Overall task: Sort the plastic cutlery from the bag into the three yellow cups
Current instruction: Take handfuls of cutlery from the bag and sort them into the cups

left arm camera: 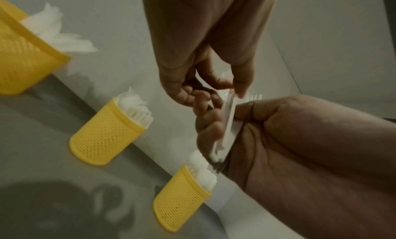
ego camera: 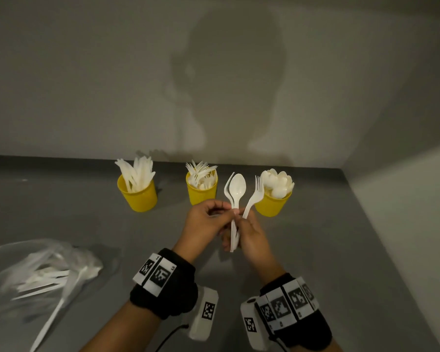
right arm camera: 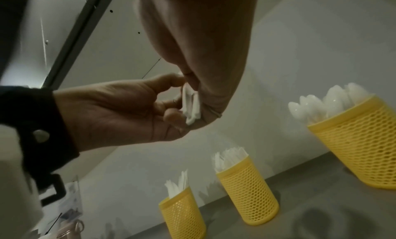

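Head view shows, nearest the person, both wrists in black bands, with the clear plastic bag (ego camera: 36, 270) lying on the grey counter (ego camera: 341, 250) to the left, white cutlery inside it and one handle sticking out toward the viewer. Just beyond, the two hands meet above the counter: the left hand (ego camera: 208, 219) pinches the stems of a small bunch with thumb and fingertips, while the right hand (ego camera: 252, 237) curls round the lower handles. The bunch looks held this way so the pieces can be fanned apart and told by type before dropping. A spoon (ego camera: 238, 189) stands nearly upright, bowl up and long axis vertical; a fork (ego camera: 254, 196) leans out to the right, tines up, toward the far cups. Another thin piece curves up at the spoon's left; its kind I cannot tell. Farthest, against the wall, stand the three yellow cups: the left cup (ego camera: 137, 196) bristling with knives, the middle cup (ego camera: 202, 194) with forks, the right cup (ego camera: 272, 204) with spoons, heads up so each type is easily read.
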A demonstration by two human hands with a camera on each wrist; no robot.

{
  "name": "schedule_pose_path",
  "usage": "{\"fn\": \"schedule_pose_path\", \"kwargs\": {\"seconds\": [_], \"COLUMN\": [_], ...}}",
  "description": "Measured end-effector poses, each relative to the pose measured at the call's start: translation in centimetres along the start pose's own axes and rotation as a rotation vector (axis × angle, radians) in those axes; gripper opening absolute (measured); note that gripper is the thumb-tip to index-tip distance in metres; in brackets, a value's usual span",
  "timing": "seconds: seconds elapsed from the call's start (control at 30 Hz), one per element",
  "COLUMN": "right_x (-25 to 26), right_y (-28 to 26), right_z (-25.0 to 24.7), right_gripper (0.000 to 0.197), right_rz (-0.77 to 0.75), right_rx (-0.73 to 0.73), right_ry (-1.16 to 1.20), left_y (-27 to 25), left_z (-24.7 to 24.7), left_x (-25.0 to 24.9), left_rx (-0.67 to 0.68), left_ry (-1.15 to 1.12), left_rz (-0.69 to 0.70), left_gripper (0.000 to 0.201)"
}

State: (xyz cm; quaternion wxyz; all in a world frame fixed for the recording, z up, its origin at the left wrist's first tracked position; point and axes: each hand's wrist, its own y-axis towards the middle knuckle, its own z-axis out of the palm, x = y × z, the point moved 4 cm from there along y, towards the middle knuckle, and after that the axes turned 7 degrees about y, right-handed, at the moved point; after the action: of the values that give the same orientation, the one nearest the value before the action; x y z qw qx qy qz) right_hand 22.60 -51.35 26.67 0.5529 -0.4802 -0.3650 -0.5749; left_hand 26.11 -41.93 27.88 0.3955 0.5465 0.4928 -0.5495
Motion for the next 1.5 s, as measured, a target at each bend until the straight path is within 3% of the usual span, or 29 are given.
{"fn": "schedule_pose_path", "kwargs": {"seconds": [0.3,0.53,0.63,0.8,0.93,1.07,1.17,1.23,1.33,1.4,1.5], "right_x": [-2.6,-2.4,-2.4,-2.5,-2.4,-2.5,-2.3,-2.1,-1.9,-2.0,-2.4], "right_y": [1.4,0.9,1.0,1.6,2.1,2.3,2.3,2.2,1.9,1.8,1.7], "right_z": [-0.2,-1.0,-1.5,-2.6,-3.2,-3.4,-3.1,-2.9,-2.4,-1.9,-1.1], "right_gripper": [0.029,0.032,0.028,0.029,0.029,0.027,0.026,0.025,0.023,0.022,0.032], "right_rz": [0.061,0.133,0.155,0.162,0.158,0.162,0.114,0.066,0.010,0.002,-0.027], "right_rx": [-0.112,-0.116,-0.137,-0.189,-0.223,-0.223,-0.192,-0.185,-0.202,-0.206,-0.172], "right_ry": [-0.284,-0.177,-0.181,-0.167,-0.146,-0.078,-0.018,0.008,0.002,-0.048,-0.191], "left_y": [-0.4,4.8,8.2,13.3,14.2,13.6,11.8,9.6,5.8,3.8,2.7], "left_z": [-4.3,-8.5,-8.9,-7.5,-6.5,-6.3,-7.3,-7.1,-4.4,-2.3,-0.3], "left_x": [0.0,-1.7,-2.2,1.0,3.3,3.3,2.9,2.3,1.0,0.9,1.2], "left_rx": [-0.120,-0.443,-0.505,-0.395,-0.294,-0.250,-0.395,-0.450,-0.234,-0.073,0.001], "left_ry": [-0.066,0.051,0.126,0.493,0.828,0.828,0.671,0.549,0.437,0.412,0.416], "left_rz": [0.052,0.170,0.205,0.115,-0.060,-0.019,0.045,0.171,0.318,0.336,0.292], "left_gripper": [0.023,0.017,0.013,0.017,0.028,0.039,0.051,0.038,0.012,0.007,0.015]}}
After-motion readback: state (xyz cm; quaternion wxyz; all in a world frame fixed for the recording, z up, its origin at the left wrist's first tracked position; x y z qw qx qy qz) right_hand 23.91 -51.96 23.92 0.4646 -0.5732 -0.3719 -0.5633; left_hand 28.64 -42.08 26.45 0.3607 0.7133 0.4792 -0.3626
